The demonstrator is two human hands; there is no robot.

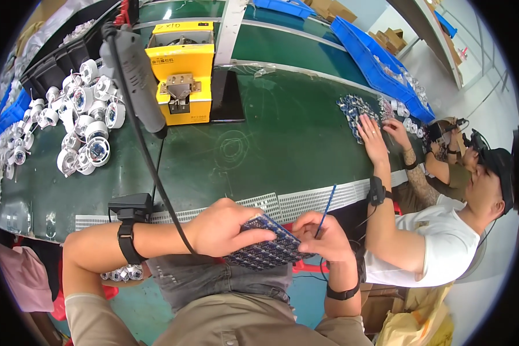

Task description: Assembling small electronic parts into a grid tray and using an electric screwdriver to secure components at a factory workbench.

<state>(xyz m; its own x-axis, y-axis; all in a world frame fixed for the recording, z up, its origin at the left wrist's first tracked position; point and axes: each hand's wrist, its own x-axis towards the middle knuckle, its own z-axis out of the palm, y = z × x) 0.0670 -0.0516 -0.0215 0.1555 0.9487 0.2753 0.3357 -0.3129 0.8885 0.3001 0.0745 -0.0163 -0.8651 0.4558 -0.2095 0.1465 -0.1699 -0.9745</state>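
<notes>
A blue circuit board panel (262,249), covered in rows of small parts, is tilted over my lap just in front of the table edge. My left hand (222,228) grips its left side, thumb lying across the top face. At the panel's right edge is my right hand (328,239), with thumb and index finger bent against the corner. A thin blue strip (327,205) sticks up from between the right hand's fingers. The undersides of both hands are hidden.
On the green table (282,144) stand a yellow machine (181,75) and a grey handheld tool (132,81) hanging by a black cable. White round parts (89,115) are heaped at left. A co-worker's hand (375,138) touches small boards (356,112) near a blue tray (380,66) at right.
</notes>
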